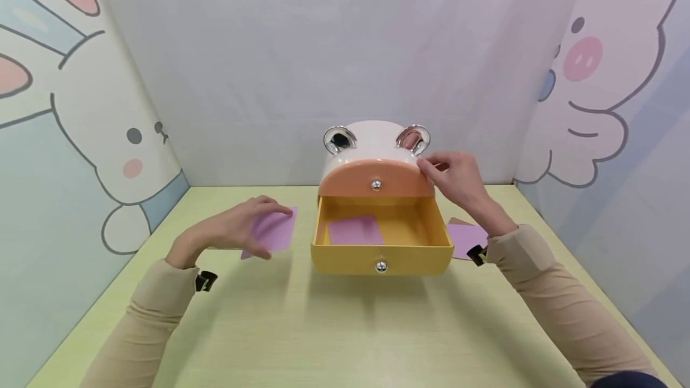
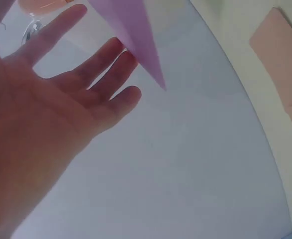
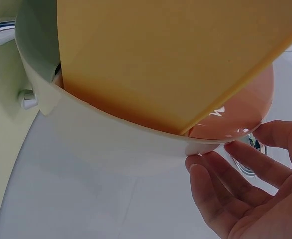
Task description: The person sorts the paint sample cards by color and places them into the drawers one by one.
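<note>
My left hand (image 1: 237,229) is by a purple paper sheet (image 1: 275,232), its thumb near one edge and its fingers near the opposite one. That sheet hangs tilted above the table in the left wrist view, against the middle and ring fingertips. In the middle stands a white storage box (image 1: 372,133) with silver-rimmed ears. Its yellow lower drawer (image 1: 334,260) is pulled out, with a purple sheet (image 1: 356,230) lying inside. The orange upper drawer (image 1: 350,179) is closed. My right hand (image 1: 455,178) holds the box at its upper right rim, thumb by the orange front, fingers against the white shell.
More purple sheets (image 1: 465,239) lie right of the box, with a brownish sheet (image 1: 458,221) partly under them. A pink sheet (image 2: 280,55) lies on the table below the left hand. Printed walls (image 1: 178,106) enclose the table (image 1: 345,340) at the back and sides.
</note>
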A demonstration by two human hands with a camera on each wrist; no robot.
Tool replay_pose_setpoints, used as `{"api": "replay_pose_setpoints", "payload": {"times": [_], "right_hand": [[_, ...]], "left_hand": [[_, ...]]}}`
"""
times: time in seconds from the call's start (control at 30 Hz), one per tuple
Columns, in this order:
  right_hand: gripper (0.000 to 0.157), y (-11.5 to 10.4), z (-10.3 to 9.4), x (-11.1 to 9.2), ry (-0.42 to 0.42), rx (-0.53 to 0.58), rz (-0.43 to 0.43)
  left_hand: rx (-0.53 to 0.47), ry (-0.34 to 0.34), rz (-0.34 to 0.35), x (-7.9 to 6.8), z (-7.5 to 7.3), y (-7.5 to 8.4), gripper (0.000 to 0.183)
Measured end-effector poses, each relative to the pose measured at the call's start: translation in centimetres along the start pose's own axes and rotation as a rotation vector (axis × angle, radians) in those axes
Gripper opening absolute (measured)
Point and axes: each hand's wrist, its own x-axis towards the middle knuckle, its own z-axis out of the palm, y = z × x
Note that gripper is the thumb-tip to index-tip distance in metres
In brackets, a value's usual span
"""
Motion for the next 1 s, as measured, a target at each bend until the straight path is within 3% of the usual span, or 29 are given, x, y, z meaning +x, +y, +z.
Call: {"api": "replay_pose_setpoints", "payload": {"times": [0.57, 1.0], "right_hand": [[0.032, 0.0, -0.1, -0.1, -0.005, -0.010, 0.014], [0.032, 0.0, -0.1, 0.1, -0.011, -0.010, 0.013]], "left_hand": [[-0.050, 0.023, 0.110, 2.5, -2.0, 4.8, 0.065], [0.007, 0.033, 0.253, 5.4, -1.4, 7.7, 0.064]]}}
